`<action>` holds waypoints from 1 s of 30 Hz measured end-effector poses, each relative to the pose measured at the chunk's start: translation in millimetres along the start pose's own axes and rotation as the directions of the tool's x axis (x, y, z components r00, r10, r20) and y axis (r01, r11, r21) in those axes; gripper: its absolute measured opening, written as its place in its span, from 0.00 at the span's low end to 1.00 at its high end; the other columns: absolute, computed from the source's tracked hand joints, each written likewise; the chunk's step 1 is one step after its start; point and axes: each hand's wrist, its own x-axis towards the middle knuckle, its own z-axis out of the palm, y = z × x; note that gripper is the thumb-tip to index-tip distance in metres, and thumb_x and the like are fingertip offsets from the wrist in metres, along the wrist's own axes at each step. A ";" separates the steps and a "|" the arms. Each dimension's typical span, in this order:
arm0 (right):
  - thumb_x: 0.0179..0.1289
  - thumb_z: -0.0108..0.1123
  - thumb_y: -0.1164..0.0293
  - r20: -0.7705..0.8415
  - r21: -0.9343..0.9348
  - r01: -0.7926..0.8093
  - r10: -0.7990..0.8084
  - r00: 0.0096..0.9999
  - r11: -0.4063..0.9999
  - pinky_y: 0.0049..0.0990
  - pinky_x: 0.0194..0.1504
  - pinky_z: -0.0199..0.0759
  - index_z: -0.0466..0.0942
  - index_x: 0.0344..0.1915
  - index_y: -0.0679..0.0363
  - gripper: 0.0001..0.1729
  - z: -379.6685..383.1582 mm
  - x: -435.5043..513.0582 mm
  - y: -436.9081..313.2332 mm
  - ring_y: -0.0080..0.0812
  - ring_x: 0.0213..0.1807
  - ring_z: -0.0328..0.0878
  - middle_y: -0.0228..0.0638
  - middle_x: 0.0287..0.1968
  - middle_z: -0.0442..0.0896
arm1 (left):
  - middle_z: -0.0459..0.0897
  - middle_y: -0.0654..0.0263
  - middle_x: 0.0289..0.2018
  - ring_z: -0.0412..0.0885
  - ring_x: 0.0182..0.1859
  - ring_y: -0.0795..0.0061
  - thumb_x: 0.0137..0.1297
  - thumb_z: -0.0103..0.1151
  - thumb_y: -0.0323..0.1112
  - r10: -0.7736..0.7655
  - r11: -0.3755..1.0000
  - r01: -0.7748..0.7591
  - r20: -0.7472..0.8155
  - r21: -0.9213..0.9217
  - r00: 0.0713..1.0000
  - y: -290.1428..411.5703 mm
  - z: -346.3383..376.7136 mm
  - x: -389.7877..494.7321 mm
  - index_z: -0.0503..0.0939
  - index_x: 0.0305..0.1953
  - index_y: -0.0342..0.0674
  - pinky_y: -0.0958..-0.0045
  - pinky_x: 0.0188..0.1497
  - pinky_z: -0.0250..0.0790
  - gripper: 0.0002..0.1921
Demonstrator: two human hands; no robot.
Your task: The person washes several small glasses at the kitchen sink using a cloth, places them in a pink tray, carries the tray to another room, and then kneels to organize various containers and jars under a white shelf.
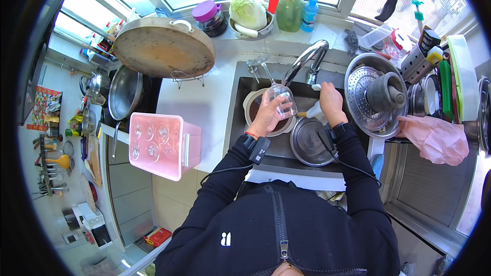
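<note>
A clear stemmed wine glass (283,101) is in my left hand (265,114), gripped around its bowl, with the stem and foot pointing up and away. Below it, a round cream pot (249,103) holding dark liquid stands in the dark sink (239,122). My right hand (332,101) is curled just in front of the base of the chrome faucet (307,59). A small white object (316,87) shows at its fingertips; its kind is unclear. Under that hand lies a white item with a tan handle (302,114), partly hidden. A round metal lid (310,142) rests in the sink, partly behind my right forearm.
Left on the counter, a pink plastic bin (191,143) contains several clear glasses (163,132). Behind it stand a round wooden chopping board (165,48) and a wok (125,92). At right, a steel basin (351,113) holds a stone mortar (378,92). A sprayer (289,13) lines the sill.
</note>
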 end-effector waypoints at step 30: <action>0.76 0.58 0.60 -0.137 0.937 0.181 -0.163 0.977 0.298 0.27 0.53 0.69 0.81 0.52 0.68 0.20 -16.4 -39.2 -118.4 0.31 0.53 0.77 0.40 0.50 0.82 | 0.72 0.63 0.65 0.72 0.68 0.70 0.58 0.71 0.22 0.345 0.837 -0.348 0.086 0.422 0.935 -19.6 -15.9 -5.4 0.59 0.71 0.40 0.68 0.70 0.64 0.42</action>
